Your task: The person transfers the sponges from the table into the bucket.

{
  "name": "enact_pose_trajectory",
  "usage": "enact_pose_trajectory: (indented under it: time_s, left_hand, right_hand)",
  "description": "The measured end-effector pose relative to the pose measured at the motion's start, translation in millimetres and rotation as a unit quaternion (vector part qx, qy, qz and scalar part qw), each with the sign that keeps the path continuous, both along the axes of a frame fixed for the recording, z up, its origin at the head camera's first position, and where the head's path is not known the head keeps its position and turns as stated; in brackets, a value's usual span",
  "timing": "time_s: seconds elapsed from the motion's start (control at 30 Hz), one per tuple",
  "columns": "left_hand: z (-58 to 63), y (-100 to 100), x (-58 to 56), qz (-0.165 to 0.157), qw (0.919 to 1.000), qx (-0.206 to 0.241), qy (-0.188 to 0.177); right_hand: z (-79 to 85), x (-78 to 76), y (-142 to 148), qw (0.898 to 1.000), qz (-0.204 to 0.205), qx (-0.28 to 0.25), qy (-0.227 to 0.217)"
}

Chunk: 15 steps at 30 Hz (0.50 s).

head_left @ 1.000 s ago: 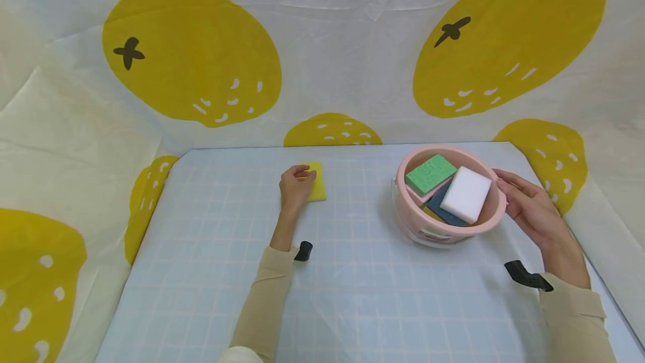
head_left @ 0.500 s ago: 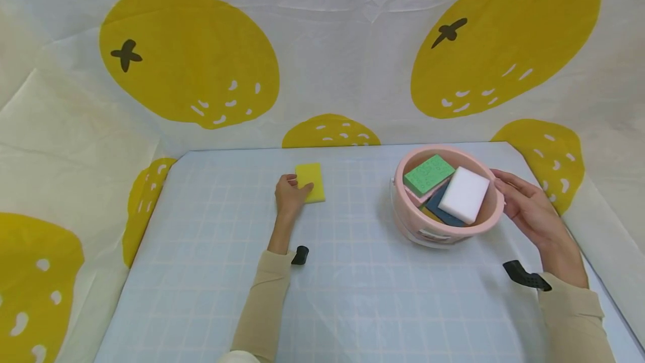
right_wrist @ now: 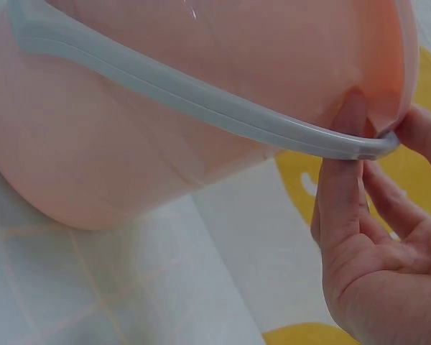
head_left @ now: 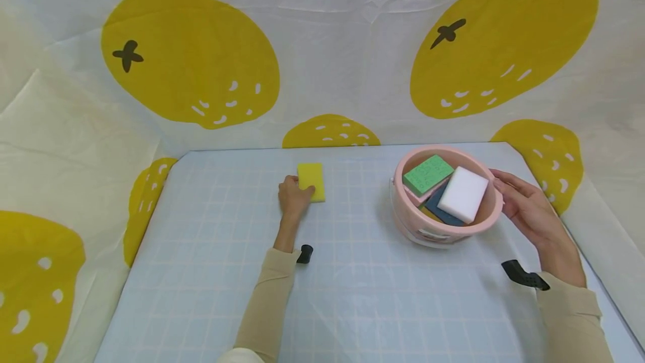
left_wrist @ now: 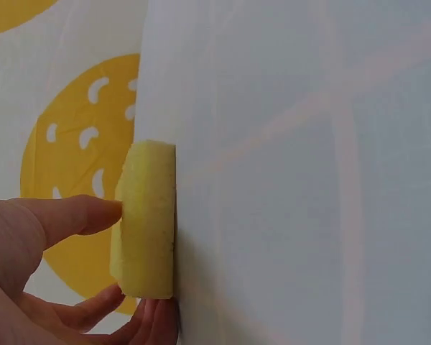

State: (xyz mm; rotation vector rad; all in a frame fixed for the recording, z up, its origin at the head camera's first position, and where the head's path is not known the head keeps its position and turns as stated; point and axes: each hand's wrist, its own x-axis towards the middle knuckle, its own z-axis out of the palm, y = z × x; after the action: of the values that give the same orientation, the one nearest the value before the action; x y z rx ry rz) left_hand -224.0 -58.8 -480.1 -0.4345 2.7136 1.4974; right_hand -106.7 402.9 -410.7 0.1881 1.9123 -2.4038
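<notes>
A flat yellow sponge (head_left: pixel 311 175) lies on the table in front of my left hand (head_left: pixel 294 198). The thumb reaches onto its upper face, while the other fingers bend at its left edge; the left wrist view has the thumb touching the sponge (left_wrist: pixel 149 223) and fingertips right under its side. At the right, my right hand (head_left: pixel 534 217) grips the rim of a pink bucket (head_left: pixel 409 217), with fingers around the end of its grey handle (right_wrist: pixel 201 100). Inside the bucket are a green sponge (head_left: pixel 428 174), a white sponge (head_left: pixel 463 195) and a dark blue pad (head_left: pixel 437 205).
A pale blue checked cloth (head_left: pixel 353 290) covers the table. Behind it rises a white sheet (head_left: pixel 347 60) printed with big yellow fruit, and more of the sheet hangs at both sides.
My left hand first drew back leftward from over the yellow sponge, then came slightly right, its fingers now at the sponge's left edge. The right hand stays on the bucket.
</notes>
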Motion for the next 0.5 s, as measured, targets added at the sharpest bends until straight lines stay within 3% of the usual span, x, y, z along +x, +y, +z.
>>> enact_pose_trajectory:
  time_s: [0.5]
  left_hand:
    - [18.9,-9,6.4,-0.025,0.9974,0.068,-0.003]
  right_hand:
    - [-1.4,-0.4,1,1.000,0.001,0.027,0.009]
